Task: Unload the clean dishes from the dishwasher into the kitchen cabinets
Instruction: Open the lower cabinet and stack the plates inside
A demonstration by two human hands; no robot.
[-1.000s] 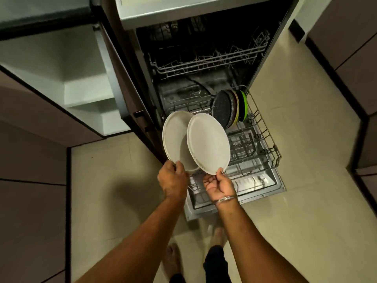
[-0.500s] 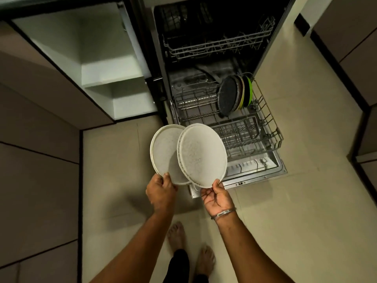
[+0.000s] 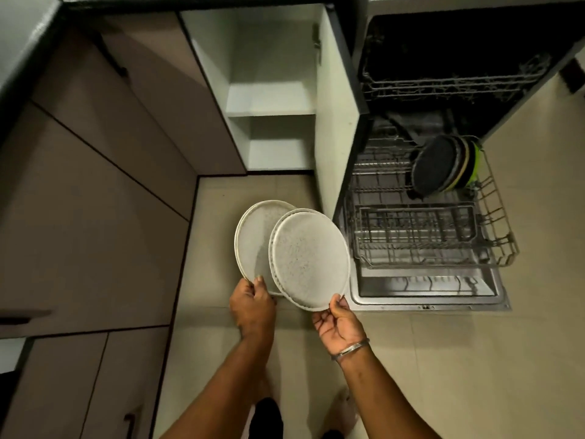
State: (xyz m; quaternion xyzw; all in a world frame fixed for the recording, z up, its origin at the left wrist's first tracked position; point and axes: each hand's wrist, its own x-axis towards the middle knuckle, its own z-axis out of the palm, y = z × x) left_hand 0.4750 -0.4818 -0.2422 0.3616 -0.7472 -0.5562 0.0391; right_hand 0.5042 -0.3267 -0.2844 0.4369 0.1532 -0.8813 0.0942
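I hold two white speckled plates upright over the floor. My left hand [image 3: 251,301] pinches the bottom rim of the left plate [image 3: 253,242]. The right plate [image 3: 311,259], overlapping it in front, is pinched at its lower rim by my right hand [image 3: 338,321]. To the right, the open dishwasher [image 3: 443,74] has its lower rack [image 3: 493,217] pulled out, with several dark plates and a green one [image 3: 443,166] standing at its back. An open white cabinet [image 3: 269,103] with shelves lies ahead, left of the dishwasher.
The open cabinet door [image 3: 335,137] stands edge-on between the cabinet and the dishwasher. The dishwasher door [image 3: 427,299] lies flat over the beige tiled floor [image 3: 474,359]. Brown cabinet fronts [image 3: 95,217] run along the left. My feet show at the bottom.
My view has swung left and back from the dishwasher. Both plates moved with my hands away from the rack, now over the floor in front of the open cabinet.
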